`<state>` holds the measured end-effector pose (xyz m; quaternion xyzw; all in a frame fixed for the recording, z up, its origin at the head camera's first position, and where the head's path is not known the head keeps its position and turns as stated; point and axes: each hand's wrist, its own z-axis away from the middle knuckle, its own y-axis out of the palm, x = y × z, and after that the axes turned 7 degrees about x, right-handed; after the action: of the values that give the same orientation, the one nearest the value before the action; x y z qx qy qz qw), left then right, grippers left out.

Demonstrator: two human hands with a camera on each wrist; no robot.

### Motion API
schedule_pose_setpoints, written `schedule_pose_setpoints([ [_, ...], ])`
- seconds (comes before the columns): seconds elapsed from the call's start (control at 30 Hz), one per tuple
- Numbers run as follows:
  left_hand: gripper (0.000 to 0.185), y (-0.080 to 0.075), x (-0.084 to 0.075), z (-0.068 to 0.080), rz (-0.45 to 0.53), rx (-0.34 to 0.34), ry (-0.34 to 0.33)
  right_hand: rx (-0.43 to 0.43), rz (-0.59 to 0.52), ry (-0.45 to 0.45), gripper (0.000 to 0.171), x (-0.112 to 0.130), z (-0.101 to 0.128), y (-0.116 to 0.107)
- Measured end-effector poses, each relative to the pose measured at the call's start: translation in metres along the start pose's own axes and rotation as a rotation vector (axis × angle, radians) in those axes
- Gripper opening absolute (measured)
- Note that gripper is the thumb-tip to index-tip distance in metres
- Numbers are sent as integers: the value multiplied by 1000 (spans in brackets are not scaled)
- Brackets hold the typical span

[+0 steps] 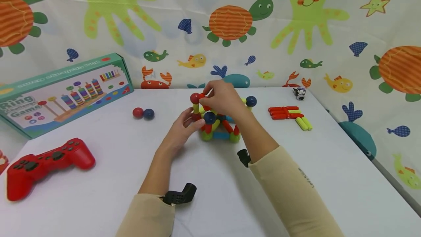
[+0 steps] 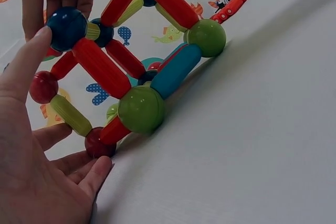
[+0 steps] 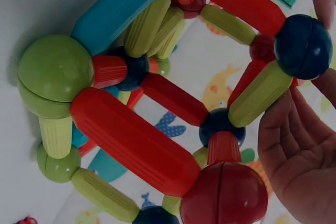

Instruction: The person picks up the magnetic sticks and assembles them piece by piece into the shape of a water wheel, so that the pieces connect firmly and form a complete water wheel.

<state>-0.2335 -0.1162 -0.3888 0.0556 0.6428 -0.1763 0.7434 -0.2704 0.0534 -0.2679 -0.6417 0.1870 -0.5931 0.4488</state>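
White table [image 1: 108, 178], red gamepad [image 1: 46, 164], game box [image 1: 62, 92], two loose balls [image 1: 143, 113], ball-and-rod structure [image 1: 218, 123], spare rods [image 1: 289, 116]

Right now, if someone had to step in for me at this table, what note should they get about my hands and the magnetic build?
Left hand: steadies the left side of the stick-and-ball frame, thumb on a dark blue ball, fingers by a lower red ball.
Right hand: pinches at the frame's top, beside the red ball.
Spares: a loose red ball and blue ball to the left; red and yellow-green sticks to the right.
Done: a cube-like frame on green corner balls stands on the table.
Left: probably the top section; spare pieces are unused.
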Motion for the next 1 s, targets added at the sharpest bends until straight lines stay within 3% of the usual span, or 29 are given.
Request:
schedule_pose_setpoints([
  [0.27,96,-1,3,3,7,-6,-12,28,145,51,34,12,-2,12],
  [0.57,94,-1,6,2,7,-15,-6,14,229,75,32,16,-3,20],
  [0.77,94,2,1,1,11,-17,-5,-11,232,66,31,14,-3,18],
  [1.0,108,7,-4,-4,-31,-47,24,-36,224,64,30,7,-1,19],
])
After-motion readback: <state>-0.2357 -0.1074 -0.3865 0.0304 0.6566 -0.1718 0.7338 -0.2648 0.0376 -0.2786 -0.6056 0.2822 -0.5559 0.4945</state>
